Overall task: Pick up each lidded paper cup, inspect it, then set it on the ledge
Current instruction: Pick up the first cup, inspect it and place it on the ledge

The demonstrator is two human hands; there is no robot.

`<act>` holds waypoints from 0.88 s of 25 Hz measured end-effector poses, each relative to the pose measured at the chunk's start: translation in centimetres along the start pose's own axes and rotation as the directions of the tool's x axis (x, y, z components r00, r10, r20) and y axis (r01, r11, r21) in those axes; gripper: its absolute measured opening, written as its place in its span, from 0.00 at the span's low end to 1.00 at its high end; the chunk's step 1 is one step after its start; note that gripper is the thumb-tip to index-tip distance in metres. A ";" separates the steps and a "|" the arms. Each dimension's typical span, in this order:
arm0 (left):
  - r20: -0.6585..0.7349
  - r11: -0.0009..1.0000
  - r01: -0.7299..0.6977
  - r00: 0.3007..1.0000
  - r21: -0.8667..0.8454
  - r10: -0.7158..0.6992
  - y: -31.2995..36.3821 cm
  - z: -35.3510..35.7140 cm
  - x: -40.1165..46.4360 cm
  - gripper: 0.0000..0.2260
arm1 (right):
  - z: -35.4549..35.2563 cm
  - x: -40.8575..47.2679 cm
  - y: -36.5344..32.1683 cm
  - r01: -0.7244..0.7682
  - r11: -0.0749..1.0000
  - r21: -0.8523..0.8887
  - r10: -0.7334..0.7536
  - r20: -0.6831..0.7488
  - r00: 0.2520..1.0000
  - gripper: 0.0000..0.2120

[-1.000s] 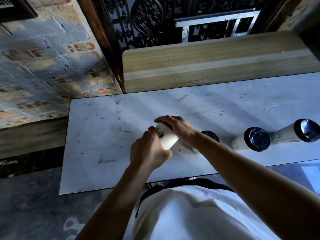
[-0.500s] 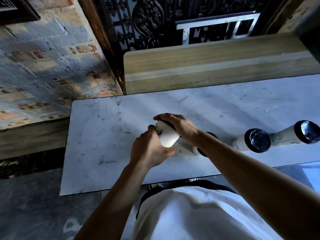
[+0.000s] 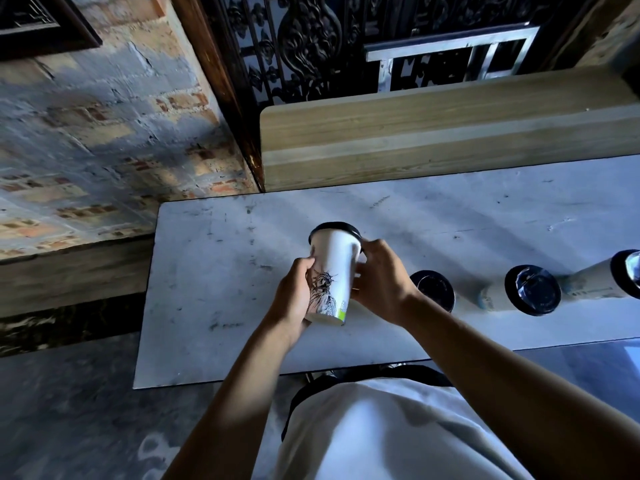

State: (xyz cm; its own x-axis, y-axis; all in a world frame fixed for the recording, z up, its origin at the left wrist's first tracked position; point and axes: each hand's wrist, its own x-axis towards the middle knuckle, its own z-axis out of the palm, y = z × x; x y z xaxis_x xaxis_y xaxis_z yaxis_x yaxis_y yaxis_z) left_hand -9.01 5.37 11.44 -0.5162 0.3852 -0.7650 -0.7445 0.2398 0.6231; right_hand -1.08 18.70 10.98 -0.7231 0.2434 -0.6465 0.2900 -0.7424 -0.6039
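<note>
Pale marble table (image 3: 221,271) below, wooden ledge (image 3: 433,133) along its far side. Three lidded cups (image 3: 526,289) standing in a row on the table's right part. Nearer centre, white paper cup (image 3: 334,268) with black lid (image 3: 334,228) and statue drawing, raised above the table. Left hand (image 3: 294,296) curled round its lower left side; right hand (image 3: 381,282) clasping its right side, fingers wrapped on the wall.
</note>
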 end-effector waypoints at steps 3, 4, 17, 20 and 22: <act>-0.007 0.996 -0.014 1.000 -0.088 0.014 -0.7 0.5 -0.4 0.17 | -0.1 0.0 0.8 0.036 0.996 0.086 -0.043 0.078 0.996 0.22; -0.008 0.993 -0.009 1.000 -0.114 0.008 -0.8 0.7 -0.7 0.18 | -0.2 0.1 1.0 0.053 0.992 0.114 -0.062 0.079 0.995 0.27; -0.054 0.962 -0.086 0.993 0.258 0.104 -0.5 0.5 -2.0 0.20 | -1.2 0.5 1.4 0.040 0.995 0.090 -0.043 0.031 0.999 0.21; -0.070 0.916 -0.199 0.969 0.348 0.237 -0.4 0.0 -1.9 0.15 | -1.3 0.1 1.2 0.011 0.997 0.071 -0.010 -0.013 1.000 0.20; -0.086 0.920 -0.268 0.949 0.286 0.304 -0.5 0.0 -2.1 0.10 | -1.0 0.0 1.1 -0.006 0.998 0.059 0.008 -0.045 0.999 0.24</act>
State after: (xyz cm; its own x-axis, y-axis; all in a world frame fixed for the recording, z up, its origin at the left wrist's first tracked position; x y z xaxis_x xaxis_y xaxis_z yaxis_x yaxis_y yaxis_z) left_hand -7.58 4.48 12.74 -0.7524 0.3612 -0.5509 -0.4252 0.3723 0.8249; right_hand -0.17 18.51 9.83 -0.6916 0.2651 -0.6719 0.2569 -0.7791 -0.5719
